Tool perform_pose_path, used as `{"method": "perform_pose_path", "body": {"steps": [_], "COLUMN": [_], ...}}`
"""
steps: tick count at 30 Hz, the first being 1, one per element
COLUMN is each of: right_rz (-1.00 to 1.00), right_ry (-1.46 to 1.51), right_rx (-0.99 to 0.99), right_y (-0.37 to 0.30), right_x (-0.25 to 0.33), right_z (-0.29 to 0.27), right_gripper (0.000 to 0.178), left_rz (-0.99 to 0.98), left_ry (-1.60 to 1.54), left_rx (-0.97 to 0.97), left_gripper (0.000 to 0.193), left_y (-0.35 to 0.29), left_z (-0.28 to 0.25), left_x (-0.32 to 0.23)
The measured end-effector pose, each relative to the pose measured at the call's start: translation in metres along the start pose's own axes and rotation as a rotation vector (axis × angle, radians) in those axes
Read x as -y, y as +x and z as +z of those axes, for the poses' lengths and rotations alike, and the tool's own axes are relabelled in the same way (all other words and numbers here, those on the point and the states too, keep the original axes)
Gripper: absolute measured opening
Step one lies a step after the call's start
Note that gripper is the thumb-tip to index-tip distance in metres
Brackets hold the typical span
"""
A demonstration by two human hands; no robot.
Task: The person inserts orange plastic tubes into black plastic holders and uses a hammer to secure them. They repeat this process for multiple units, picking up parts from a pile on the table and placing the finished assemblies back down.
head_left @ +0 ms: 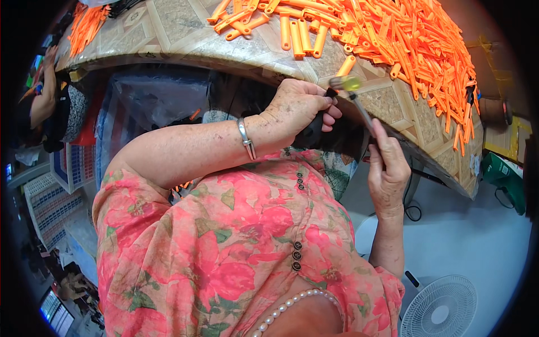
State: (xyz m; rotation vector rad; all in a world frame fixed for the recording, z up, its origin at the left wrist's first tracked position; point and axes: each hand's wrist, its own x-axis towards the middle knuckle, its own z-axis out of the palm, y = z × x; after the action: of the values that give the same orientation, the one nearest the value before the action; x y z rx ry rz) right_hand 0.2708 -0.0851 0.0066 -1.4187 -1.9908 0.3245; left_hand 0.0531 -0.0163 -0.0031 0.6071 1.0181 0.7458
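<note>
My left hand (pixel 300 108), with a silver bangle at the wrist, pinches a small black part (pixel 332 92) at the table's edge. A larger black shape hangs below those fingers; whether it is the same piece I cannot tell. My right hand (pixel 388 165) is closed round the thin shaft of a small mallet. The mallet's yellow-green head (pixel 351 83) is blurred and hangs close to the black part. Just behind the head, a single orange plastic handle (pixel 346 65) lies by the edge; whether it joins the black part is hidden.
A large heap of orange handles (pixel 387 33) covers the far right of the patterned table (pixel 174 36). More orange pieces (pixel 87 31) lie far left. A white fan (pixel 439 310) stands at lower right, a green box (pixel 502 182) beyond the table. Another person's arm (pixel 45 95) shows at left.
</note>
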Motion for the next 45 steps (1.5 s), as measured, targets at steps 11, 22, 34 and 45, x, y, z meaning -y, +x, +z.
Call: {"method": "perform_pose_path", "body": {"steps": [11, 22, 34, 45], "right_rz": [0.019, 0.007, -0.091, -0.129], "right_ry": [-0.070, 0.124, -0.047, -0.054], "right_rx": [-0.028, -0.019, -0.136, -0.243], "right_y": [-0.006, -0.004, -0.006, -0.011], "right_x": [-0.010, -0.008, -0.005, -0.011], "right_z": [-0.004, 0.010, 0.005, 0.007], "right_gripper": [0.053, 0.053, 0.055, 0.053], "left_rz": [-0.004, 0.007, -0.001, 0.003], "left_ry": [0.005, -0.009, 0.010, 0.009], "left_rx": [-0.016, 0.006, -0.008, -0.007], "left_gripper": [0.016, 0.017, 0.017, 0.018], "left_y": [-0.003, 0.000, 0.002, -0.001], "left_z": [0.000, 0.000, 0.000, 0.000], "left_x": [-0.001, -0.002, 0.001, -0.002]}}
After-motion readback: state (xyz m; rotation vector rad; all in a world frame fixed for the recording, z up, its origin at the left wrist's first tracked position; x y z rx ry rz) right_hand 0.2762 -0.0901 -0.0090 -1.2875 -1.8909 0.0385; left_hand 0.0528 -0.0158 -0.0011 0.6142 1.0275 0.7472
